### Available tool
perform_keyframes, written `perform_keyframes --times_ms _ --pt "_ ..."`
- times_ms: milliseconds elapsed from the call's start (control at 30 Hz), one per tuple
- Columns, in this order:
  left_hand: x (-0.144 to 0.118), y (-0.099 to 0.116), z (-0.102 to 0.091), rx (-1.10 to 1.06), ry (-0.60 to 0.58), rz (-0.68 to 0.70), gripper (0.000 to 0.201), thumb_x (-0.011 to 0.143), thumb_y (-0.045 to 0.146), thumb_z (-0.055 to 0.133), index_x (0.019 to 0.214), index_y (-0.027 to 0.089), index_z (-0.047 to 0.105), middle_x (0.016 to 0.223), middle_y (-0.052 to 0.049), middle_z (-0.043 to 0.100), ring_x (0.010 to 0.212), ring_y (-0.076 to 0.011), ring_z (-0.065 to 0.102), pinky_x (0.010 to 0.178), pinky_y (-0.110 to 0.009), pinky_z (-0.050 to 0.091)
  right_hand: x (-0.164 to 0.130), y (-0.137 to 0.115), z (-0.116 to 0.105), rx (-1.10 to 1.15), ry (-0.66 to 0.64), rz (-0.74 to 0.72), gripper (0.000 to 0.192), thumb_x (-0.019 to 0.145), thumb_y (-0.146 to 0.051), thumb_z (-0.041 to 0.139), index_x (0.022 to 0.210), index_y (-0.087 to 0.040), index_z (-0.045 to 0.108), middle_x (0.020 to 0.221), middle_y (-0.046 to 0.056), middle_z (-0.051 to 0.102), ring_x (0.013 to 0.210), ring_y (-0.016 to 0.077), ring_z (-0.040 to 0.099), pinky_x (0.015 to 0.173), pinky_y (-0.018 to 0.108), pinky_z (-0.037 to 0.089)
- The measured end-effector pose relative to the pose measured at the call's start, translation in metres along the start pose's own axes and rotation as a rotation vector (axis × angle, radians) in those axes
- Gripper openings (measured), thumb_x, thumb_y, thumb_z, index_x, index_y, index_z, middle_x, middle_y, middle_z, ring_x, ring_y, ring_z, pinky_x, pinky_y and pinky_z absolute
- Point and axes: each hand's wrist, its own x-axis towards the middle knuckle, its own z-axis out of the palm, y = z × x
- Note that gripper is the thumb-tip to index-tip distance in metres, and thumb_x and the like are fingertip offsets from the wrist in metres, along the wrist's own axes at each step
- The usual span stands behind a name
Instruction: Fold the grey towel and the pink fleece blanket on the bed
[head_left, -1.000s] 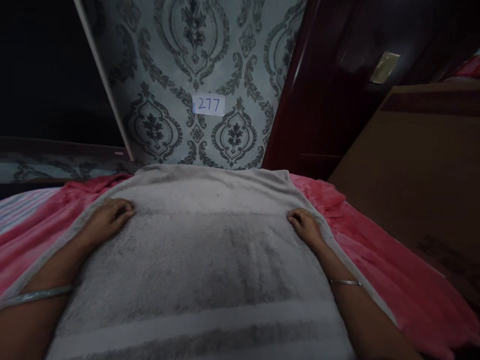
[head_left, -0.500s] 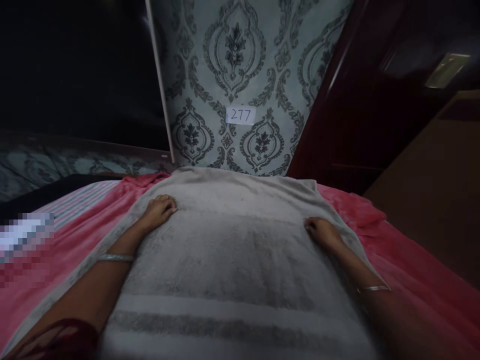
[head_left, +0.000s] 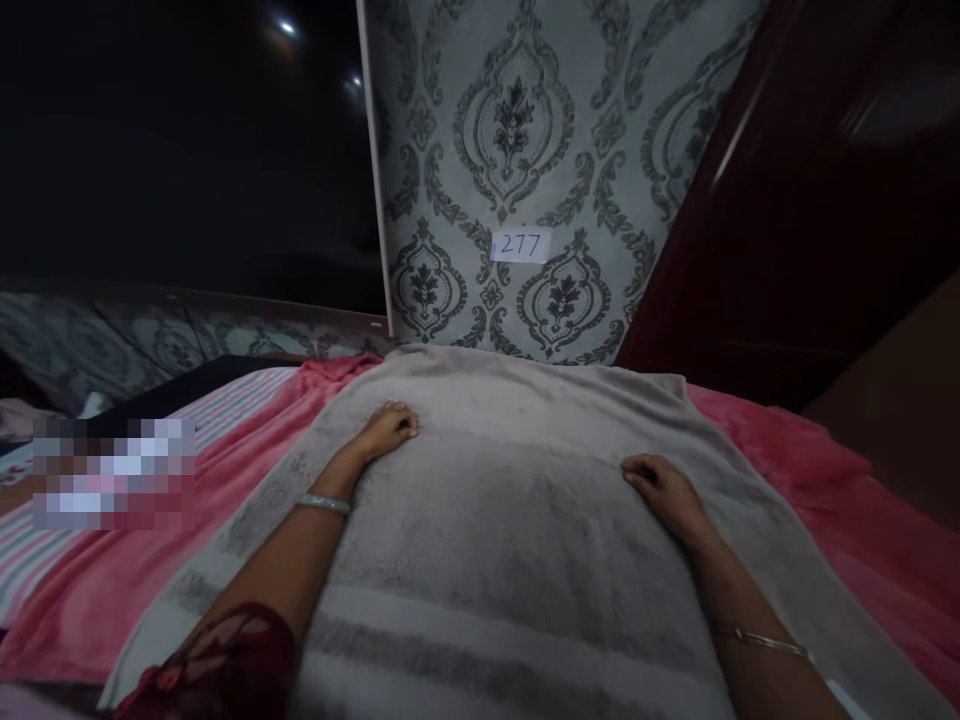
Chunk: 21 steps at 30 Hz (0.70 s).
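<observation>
A large grey towel (head_left: 495, 520) with paler bands near me lies spread out in front of me. My left hand (head_left: 386, 430) is on its far left part, fingers curled and thumb against them, pinching the cloth. On the right part, my right hand (head_left: 664, 490) holds the towel in a similar pinch, a little nearer to me. A faint crease runs across the towel between the two hands. The fingertips are partly hidden, so the amount of cloth in them is unclear.
A pink blanket (head_left: 817, 470) lies under the towel and shows on both sides. Striped cloth (head_left: 225, 395) is at the left, beside a pixelated patch. Behind stand a dark screen (head_left: 187, 150), a patterned wall with a "277" label (head_left: 521, 245), and dark red furniture (head_left: 750, 270).
The view has turned slightly left, so the scene sits further right. My hands have come somewhat closer together over the towel, both still with curled fingers.
</observation>
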Motion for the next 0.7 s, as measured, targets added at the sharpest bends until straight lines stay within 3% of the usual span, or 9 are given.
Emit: perform_keyframes --times_ms 200,433,700 --pt "-0.005 0.005 -0.004 -0.029 0.113 0.037 0.01 0.084 0.021 0.054 0.075 0.02 0.057 0.087 -0.008 0.063 0.09 -0.0238 0.055 0.089 -0.04 0.043 0.003 -0.007 0.006 -0.216 0.08 -0.074 0.016 0.08 -0.032 0.048 0.072 -0.024 0.06 0.077 0.007 0.064 0.079 0.0262 0.058 0.075 0.039 0.044" --pt "-0.007 0.018 -0.017 -0.067 0.22 0.039 0.011 0.089 0.028 0.044 0.079 0.023 0.048 0.089 -0.009 0.063 0.091 -0.024 0.057 0.088 -0.039 0.045 0.004 -0.022 0.001 -0.267 0.197 -0.059 0.011 0.084 -0.027 0.046 0.075 -0.025 0.053 0.078 0.01 0.063 0.079 0.027 0.057 0.077 0.039 0.043" --pt "-0.005 0.031 -0.033 0.015 0.309 -0.108 0.014 0.084 0.037 0.042 0.078 0.025 0.046 0.08 -0.007 0.062 0.084 -0.0253 0.061 0.08 -0.037 0.049 0.003 -0.05 -0.011 -0.241 0.247 -0.01 0.008 0.086 -0.023 0.043 0.08 -0.025 0.048 0.078 0.008 0.063 0.077 0.0243 0.057 0.072 0.034 0.042"
